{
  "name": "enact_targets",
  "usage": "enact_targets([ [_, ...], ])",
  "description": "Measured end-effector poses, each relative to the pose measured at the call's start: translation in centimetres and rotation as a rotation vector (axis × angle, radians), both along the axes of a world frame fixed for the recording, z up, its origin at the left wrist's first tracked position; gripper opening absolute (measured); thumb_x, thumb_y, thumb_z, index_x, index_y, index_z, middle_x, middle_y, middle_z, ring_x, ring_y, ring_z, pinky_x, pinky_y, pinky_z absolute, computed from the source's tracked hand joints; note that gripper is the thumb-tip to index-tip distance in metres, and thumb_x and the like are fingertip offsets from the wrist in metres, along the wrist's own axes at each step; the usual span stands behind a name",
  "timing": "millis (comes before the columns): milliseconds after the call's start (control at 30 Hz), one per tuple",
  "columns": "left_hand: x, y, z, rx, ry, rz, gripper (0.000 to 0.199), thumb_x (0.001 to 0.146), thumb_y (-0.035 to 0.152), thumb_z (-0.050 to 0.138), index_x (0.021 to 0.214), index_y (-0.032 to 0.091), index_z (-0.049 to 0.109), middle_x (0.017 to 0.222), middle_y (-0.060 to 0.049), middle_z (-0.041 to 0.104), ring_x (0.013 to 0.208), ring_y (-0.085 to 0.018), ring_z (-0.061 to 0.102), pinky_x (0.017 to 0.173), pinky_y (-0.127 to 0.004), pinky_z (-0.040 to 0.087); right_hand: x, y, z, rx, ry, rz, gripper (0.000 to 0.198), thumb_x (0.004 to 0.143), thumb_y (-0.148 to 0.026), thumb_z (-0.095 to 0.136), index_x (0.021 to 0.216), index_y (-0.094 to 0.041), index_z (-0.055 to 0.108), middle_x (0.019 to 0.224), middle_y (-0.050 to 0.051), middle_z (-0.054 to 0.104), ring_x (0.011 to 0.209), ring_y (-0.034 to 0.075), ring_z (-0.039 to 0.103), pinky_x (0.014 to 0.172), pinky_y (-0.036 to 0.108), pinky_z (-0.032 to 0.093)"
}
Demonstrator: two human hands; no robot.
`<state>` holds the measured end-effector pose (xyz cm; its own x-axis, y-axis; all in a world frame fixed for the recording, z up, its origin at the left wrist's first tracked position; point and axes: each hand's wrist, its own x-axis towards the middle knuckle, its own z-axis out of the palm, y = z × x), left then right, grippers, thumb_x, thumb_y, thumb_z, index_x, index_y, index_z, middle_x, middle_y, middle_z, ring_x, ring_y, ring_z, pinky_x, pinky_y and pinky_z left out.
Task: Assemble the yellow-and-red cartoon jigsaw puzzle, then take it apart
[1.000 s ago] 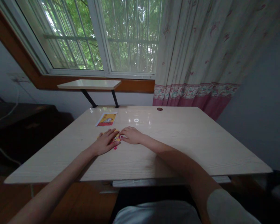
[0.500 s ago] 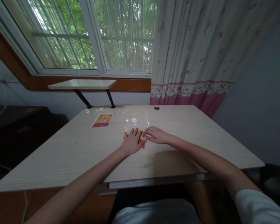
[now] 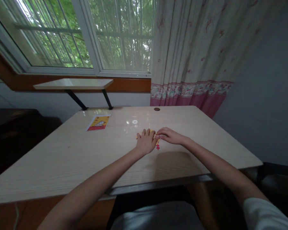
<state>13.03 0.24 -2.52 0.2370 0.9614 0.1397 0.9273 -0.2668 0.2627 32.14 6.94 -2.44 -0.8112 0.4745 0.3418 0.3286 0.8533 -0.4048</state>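
A small, partly joined jigsaw puzzle (image 3: 157, 143) in yellow and red lies on the desk, largely covered by my hands. My left hand (image 3: 147, 142) rests flat across it, fingers spread and palm down. At the puzzle's right edge is my right hand (image 3: 170, 135), its fingers bent and closed together with the thumb against that edge. A red piece with knobs sticks out at the bottom, below the fingertips. Most of the picture on the puzzle is hidden.
A yellow and red picture card (image 3: 99, 123) lies on the pale wooden desk (image 3: 105, 153), left of my hands. A raised shelf (image 3: 74, 84) on black legs stands at the back left. A round cable hole (image 3: 156, 109) is near the rear edge, before the curtain (image 3: 182, 70).
Both hands have shifted to the right over the desk, and the puzzle has slid along with them. The head view has turned slightly, so the card and shelf appear farther left.
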Motion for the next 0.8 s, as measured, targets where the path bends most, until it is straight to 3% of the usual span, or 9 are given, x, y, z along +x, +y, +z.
enact_targets([
  [167,-2.0,0.8,1.2,0.014,-0.146,-0.004,0.049,0.098,0.046,0.021,0.125,0.022,0.053,0.135,-0.015,0.049,0.128,-0.03,0.041,0.101,-0.053,0.034,0.1,-0.1,-0.4,-0.031,0.024,-0.028,0.032,0.095,-0.035,0.044,0.11,-0.016,0.064,0.109,0.012,0.064,0.106,0.02,0.057,0.098,0.039,0.043],
  [267,-4.8,2.2,1.5,0.072,-0.231,-0.001,0.046,0.095,0.042,0.028,0.101,0.017,0.065,0.106,-0.014,0.065,0.106,-0.027,0.058,0.095,-0.044,0.041,-0.1,-0.4,-0.5,-0.043,0.015,-0.052,0.036,0.096,-0.036,0.042,0.12,-0.015,0.059,0.118,0.013,0.062,0.112,0.02,0.056,0.101,0.04,0.042],
  [333,-6.8,3.3,1.3,0.008,-0.392,0.047,0.042,0.09,0.042,0.037,0.088,0.014,0.067,0.088,-0.013,0.068,0.092,-0.027,0.062,0.085,-0.041,0.046,-0.2,-0.6,-0.6,-0.041,-0.01,-0.066,0.04,0.096,-0.037,0.041,0.125,-0.015,0.055,0.125,0.014,0.059,0.117,0.022,0.054,0.103,0.042,0.04],
  [533,-11.0,4.6,0.9,-0.054,-0.689,0.093,0.034,0.081,0.039,0.045,0.09,0.014,0.067,0.086,-0.009,0.07,0.084,-0.021,0.063,0.074,-0.032,0.049,-0.4,-0.5,-1.0,-0.018,-0.068,-0.075,0.045,0.096,-0.04,0.039,0.129,-0.013,0.052,0.131,0.017,0.055,0.122,0.024,0.051,0.106,0.045,0.038],
  [633,-14.0,4.8,2.1,-0.027,-0.555,0.159,0.036,0.079,0.035,0.043,0.097,0.013,0.066,0.094,-0.01,0.07,0.087,-0.022,0.064,0.078,-0.033,0.049,-0.3,-0.7,-1.1,-0.034,-0.079,-0.104,0.052,0.095,-0.047,0.038,0.133,-0.013,0.048,0.137,0.019,0.05,0.128,0.026,0.046,0.108,0.047,0.035],
  [733,-18.2,4.8,2.9,0.079,-0.115,0.318,0.04,0.082,0.032,0.038,0.103,0.012,0.066,0.103,-0.014,0.068,0.1,-0.029,0.061,0.087,-0.041,0.047,-0.4,-1.5,-0.9,-0.057,-0.144,-0.149,0.07,0.091,-0.058,0.041,0.142,-0.01,0.037,0.148,0.022,0.035,0.137,0.029,0.034,0.112,0.05,0.028],
  [800,-20.7,4.5,2.8,0.066,0.132,0.492,0.047,0.084,0.036,0.036,0.109,0.007,0.064,0.112,-0.023,0.063,0.104,-0.039,0.059,0.086,-0.05,0.046,-0.6,-2.2,-0.6,-0.073,-0.201,-0.17,0.084,0.086,-0.065,0.044,0.146,-0.009,0.028,0.152,0.022,0.025,0.141,0.031,0.026,0.114,0.05,0.023],
])
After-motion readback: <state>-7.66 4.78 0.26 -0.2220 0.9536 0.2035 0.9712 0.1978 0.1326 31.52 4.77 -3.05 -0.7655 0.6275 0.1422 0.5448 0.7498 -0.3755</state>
